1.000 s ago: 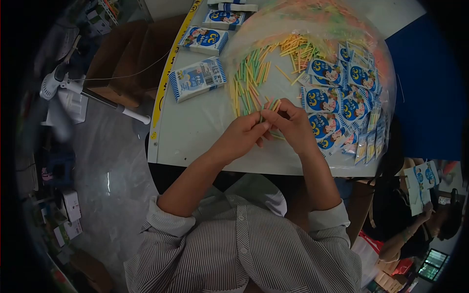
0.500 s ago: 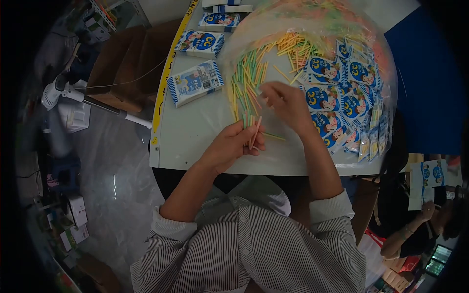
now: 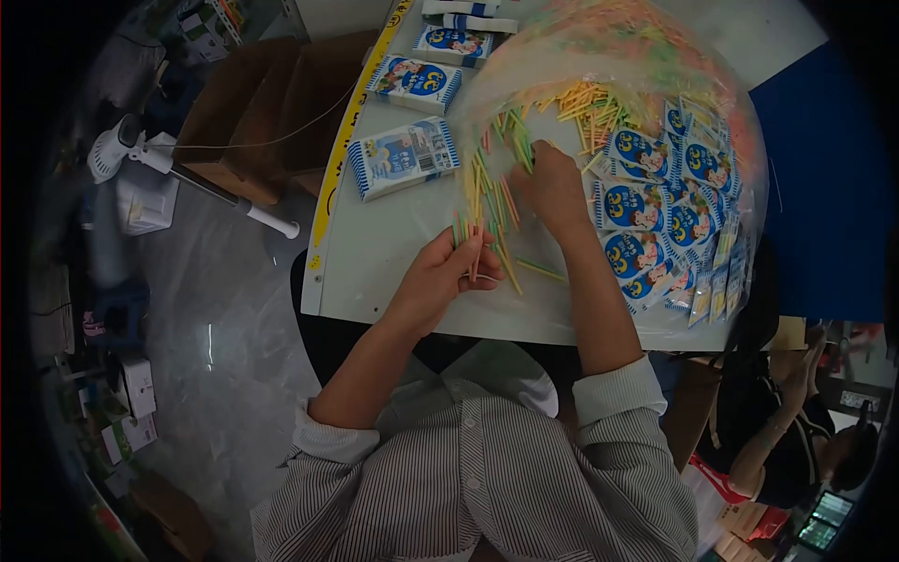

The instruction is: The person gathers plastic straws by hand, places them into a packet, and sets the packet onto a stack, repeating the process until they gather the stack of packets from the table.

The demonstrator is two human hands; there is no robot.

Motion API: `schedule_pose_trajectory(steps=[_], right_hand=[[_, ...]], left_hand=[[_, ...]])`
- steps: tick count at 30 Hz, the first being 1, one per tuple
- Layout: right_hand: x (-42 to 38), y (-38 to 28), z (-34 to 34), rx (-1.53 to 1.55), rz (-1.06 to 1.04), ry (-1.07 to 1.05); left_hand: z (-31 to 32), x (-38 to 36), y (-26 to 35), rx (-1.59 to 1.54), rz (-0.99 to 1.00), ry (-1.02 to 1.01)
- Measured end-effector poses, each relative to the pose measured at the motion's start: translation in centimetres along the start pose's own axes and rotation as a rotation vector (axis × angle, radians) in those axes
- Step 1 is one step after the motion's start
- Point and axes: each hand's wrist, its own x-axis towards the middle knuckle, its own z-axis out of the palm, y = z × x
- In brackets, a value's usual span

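My left hand (image 3: 438, 276), near the table's front edge, is closed around a few thin coloured sticks (image 3: 475, 251), pink, green and yellow. My right hand (image 3: 551, 192) reaches into the loose pile of sticks (image 3: 491, 195) with its fingers bent downward. Motion blurs those fingers, and whether they grip any sticks cannot be seen. Green sticks (image 3: 519, 140) show right beside them. More yellow and orange sticks (image 3: 590, 105) lie farther back, at the mouth of a large clear plastic bag (image 3: 562, 66). To the right of my right hand are stacked blue-and-white printed packets (image 3: 629, 204).
Larger blue-and-white packs (image 3: 403, 157) line the left side of the white table (image 3: 351, 267). Cardboard boxes (image 3: 234, 122) and a white stick vacuum (image 3: 117, 150) stand to the left. A blue panel (image 3: 824, 187) is at right. Another person (image 3: 777, 440) is at lower right.
My right hand has moved down and slightly left into the sticks, and some of them have shifted. My left hand still holds its sticks. The whole view has shifted slightly.
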Motion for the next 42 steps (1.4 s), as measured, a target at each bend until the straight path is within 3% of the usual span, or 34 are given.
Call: schedule_pose_trajectory(steps=[4,6,10,12,15,18,25,27,28,30,31,34,36,37,39,40,42], right_hand=[[-1.5,0.8,-1.2,0.194,-0.032,0.043],[-2.4,0.6,-2.4,0.497,0.089,-0.112],[-4.9,-1.3,-3.4,0.539,0.045,-0.09],[-5.9,-1.8,-3.0,0.334,-0.164,0.074],[-7.4,-2.6,-3.0,0.186,-0.21,0.088],[-7.7,-2.6,-2.8,0.277,-0.319,0.231],[-8.9,0.0,-2.3,0.341,-0.167,0.23],[-9.1,0.3,-1.9,0.649,0.026,0.25],[-8.9,0.2,-1.9,0.648,0.028,0.257],[-8.3,-0.6,-1.9,1.119,0.058,0.397],[-8.2,-1.0,-2.1,1.117,0.059,0.401],[-8.2,-2.3,-2.5,0.893,0.003,0.435],[-8.5,-3.2,-2.6,0.592,0.034,0.275],[-8.5,-3.0,-2.3,0.592,0.031,0.271],[-8.5,-2.3,-1.4,0.253,-0.202,0.311],[-8.5,-2.5,-1.5,0.255,-0.207,0.305],[-8.7,-2.9,-1.7,0.592,-0.118,0.182]], left_hand=[[0.8,0.6,0.1,-0.039,0.004,-0.006],[1.5,1.5,0.1,-0.106,0.028,0.031],[3.2,3.5,0.1,-0.31,0.061,0.048],[4.2,4.0,-0.2,-0.334,0.036,0.038],[5.2,4.7,-0.4,-0.453,0.0,0.077],[5.0,5.3,-0.5,-0.543,0.043,0.138],[3.1,6.5,0.7,-0.54,0.172,0.189],[3.3,6.2,1.1,-0.478,0.192,0.193],[3.4,6.0,1.2,-0.423,0.211,0.199],[3.4,5.9,0.2,-0.428,0.15,0.099],[3.5,5.6,0.0,-0.435,0.092,0.005],[4.8,4.5,-0.2,-0.421,-0.018,0.018],[5.6,4.2,-0.5,-0.515,0.018,0.051],[5.8,4.1,-0.6,-0.607,0.054,0.083],[5.8,3.9,-0.7,-0.612,0.06,0.094],[5.7,3.7,-0.7,-0.613,0.061,0.101],[5.1,4.0,-0.7,-0.581,0.077,0.077]])
